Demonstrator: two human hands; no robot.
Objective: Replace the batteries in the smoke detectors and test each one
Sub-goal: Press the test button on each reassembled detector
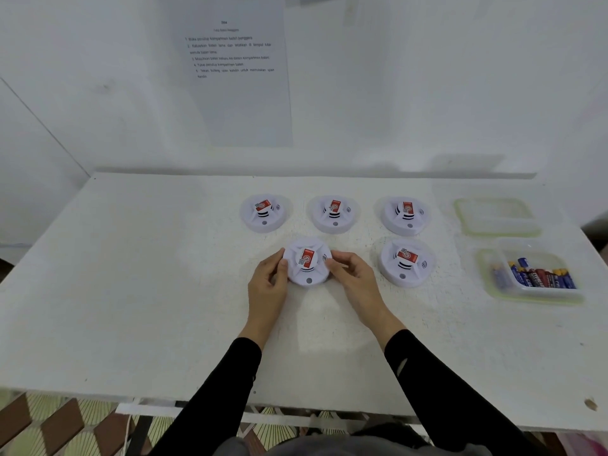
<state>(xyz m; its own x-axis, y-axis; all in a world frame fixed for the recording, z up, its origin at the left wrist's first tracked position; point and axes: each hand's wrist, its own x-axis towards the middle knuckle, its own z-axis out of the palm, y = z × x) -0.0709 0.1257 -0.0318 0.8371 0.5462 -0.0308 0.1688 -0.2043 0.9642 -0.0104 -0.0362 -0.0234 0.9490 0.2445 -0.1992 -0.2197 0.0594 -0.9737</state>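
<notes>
Several round white smoke detectors with red labels lie on the white table [131, 291]. Three form a back row: left [264, 212], middle [334, 213], right [406, 215]. Another detector [406, 262] lies at the front right. The front-left detector [307, 262] is held between both hands. My left hand [268, 283] grips its left edge with thumb and fingers. My right hand [353, 278] pinches its right edge. A clear container [487, 278] at the right holds several blue and red batteries [539, 274].
A clear lid with a green rim [496, 216] lies behind the battery container. A printed instruction sheet [230, 60] hangs on the wall behind the table. The table's near edge runs just below my forearms.
</notes>
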